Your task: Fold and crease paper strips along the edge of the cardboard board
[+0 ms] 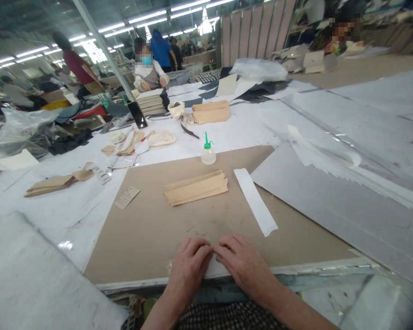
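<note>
My left hand [192,262] and my right hand [243,260] meet at the front edge of a brown board [141,238]. The fingers of both are curled and pressed down, fingertips almost touching, on a white piece [215,268] that looks like paper or thin cloth. Most of that piece is hidden under the hands. Beyond them lies a small stack of tan strips [196,189]. A white strip [255,201] rests on the board to the right. Behind the stack stands a clear squeeze bottle [208,155] with a green nozzle.
A large grey sheet [316,206] overlaps the board's right side, with layered white strips [358,172] on it. More tan pieces [55,184] lie at left. A phone [136,114] stands upright near stacked panels [152,103]. A masked co-worker [149,68] is across the table.
</note>
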A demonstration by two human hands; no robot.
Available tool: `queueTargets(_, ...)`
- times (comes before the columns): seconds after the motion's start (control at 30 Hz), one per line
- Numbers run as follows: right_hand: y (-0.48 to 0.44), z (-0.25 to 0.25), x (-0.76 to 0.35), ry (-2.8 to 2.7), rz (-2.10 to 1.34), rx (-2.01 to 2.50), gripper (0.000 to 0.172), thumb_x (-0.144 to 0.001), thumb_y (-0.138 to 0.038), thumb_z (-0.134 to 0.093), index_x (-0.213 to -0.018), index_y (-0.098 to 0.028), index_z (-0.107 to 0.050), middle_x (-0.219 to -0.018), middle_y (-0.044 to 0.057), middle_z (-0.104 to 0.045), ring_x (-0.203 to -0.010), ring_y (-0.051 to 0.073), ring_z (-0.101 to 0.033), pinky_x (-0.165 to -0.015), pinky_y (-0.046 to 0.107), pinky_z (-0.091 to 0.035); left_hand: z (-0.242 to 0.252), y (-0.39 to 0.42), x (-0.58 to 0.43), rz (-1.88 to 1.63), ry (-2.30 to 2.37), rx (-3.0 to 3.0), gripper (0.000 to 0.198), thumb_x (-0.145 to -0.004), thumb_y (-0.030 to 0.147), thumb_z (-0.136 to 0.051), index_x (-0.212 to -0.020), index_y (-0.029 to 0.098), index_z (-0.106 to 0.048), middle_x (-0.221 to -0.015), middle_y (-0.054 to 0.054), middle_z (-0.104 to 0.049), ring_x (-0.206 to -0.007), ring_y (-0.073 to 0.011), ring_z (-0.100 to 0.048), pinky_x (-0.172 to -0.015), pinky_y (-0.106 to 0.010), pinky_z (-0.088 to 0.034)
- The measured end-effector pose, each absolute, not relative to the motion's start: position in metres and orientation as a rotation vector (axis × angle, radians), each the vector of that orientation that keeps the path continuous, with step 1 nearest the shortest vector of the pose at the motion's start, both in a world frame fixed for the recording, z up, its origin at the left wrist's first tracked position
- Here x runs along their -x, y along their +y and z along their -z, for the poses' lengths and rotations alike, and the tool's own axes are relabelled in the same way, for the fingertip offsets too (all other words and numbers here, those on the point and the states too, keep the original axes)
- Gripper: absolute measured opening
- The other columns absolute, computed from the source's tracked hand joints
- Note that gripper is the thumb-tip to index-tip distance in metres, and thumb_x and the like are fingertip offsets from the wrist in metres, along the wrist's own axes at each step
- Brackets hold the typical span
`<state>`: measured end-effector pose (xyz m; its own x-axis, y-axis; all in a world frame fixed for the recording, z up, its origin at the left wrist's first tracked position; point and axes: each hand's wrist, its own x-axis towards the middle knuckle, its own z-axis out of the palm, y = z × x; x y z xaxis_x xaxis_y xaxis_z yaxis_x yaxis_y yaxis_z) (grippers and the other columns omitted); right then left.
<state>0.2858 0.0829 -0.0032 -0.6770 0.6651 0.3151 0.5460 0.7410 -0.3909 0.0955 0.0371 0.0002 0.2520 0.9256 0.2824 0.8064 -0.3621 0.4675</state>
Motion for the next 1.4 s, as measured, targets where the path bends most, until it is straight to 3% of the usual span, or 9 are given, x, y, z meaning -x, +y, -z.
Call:
queueTargets(0.27, 0.083, 0.007, -0.291, -2.556, -0.369, 0.866, 0.013, -0.092, -0.013, -0.063, -0.104, -0.019, -0.067, -0.100, 0.006, -0.064, -0.095, 0.022, -0.054, -0.085, 0.034, -0.047, 0.000, 0.034, -0.091, -0.653, 1.595, -2.366, 0.015, -0.098, 0.019, -0.050, -0.106, 0.020, -0.063, -0.104, -0.006, -0.063, -0.092, -0.0202, -0.056, -0.078, -0.033, -0.052)
queueTargets(0.47, 0.082, 0.003, -0.293, -2.622, -0.202, 0.757, 0.017, -0.095, -0.016, -0.060, -0.111, -0.013, -0.065, -0.103, 0.008, -0.065, -0.094, 0.023, -0.055, -0.083, 0.036, -0.048, -0.004, 0.029, -0.088, -0.460, 1.514, -2.485, 0.021, -0.098, 0.021, -0.049, -0.116, 0.017, -0.059, -0.113, -0.010, -0.062, -0.097, -0.0233, -0.055, -0.084, -0.039, -0.053)
queueTargets(0.73, 0.084, 0.004, -0.295, -2.610, -0.270, 0.796, 0.018, -0.094, -0.017, -0.062, -0.113, -0.016, -0.065, -0.105, 0.007, -0.066, -0.095, 0.022, -0.056, -0.085, 0.035, -0.047, -0.006, 0.024, -0.080, -0.774, 1.643, -2.169, 0.020, -0.099, 0.019, -0.049, -0.116, 0.021, -0.059, -0.111, -0.008, -0.061, -0.102, -0.0184, -0.061, -0.088, -0.031, -0.056)
queueTargets(0.9, 0.082, 0.007, -0.292, -2.578, -0.338, 0.795, 0.033, -0.091, -0.012, -0.063, -0.124, -0.017, -0.061, -0.111, 0.007, -0.065, -0.099, 0.023, -0.056, -0.086, 0.037, -0.048, -0.006, 0.024, -0.080, -0.720, 1.613, -2.178, 0.017, -0.100, 0.020, -0.049, -0.109, 0.021, -0.063, -0.107, -0.008, -0.062, -0.098, -0.0192, -0.060, -0.084, -0.033, -0.057)
queueTargets(1.13, 0.079, -0.002, -0.289, -2.597, -0.340, 0.724, 0.029, -0.095, -0.010, -0.054, -0.122, -0.013, -0.062, -0.112, 0.009, -0.065, -0.098, 0.024, -0.057, -0.086, 0.037, -0.051, -0.004, 0.024, -0.078, -0.649, 1.576, -2.304, 0.021, -0.101, 0.018, -0.044, -0.114, 0.019, -0.061, -0.106, -0.009, -0.061, -0.095, -0.0195, -0.056, -0.080, -0.033, -0.056)
queueTargets(1.4, 0.077, 0.002, -0.289, -2.599, -0.248, 0.659, 0.032, -0.100, -0.011, -0.040, -0.124, -0.009, -0.061, -0.113, 0.012, -0.065, -0.103, 0.026, -0.057, -0.091, 0.040, -0.050, -0.008, 0.017, -0.071, -0.419, 1.506, -2.548, 0.035, -0.102, 0.026, -0.035, -0.128, 0.013, -0.054, -0.114, -0.013, -0.062, -0.101, -0.0248, -0.055, -0.084, -0.039, -0.057)
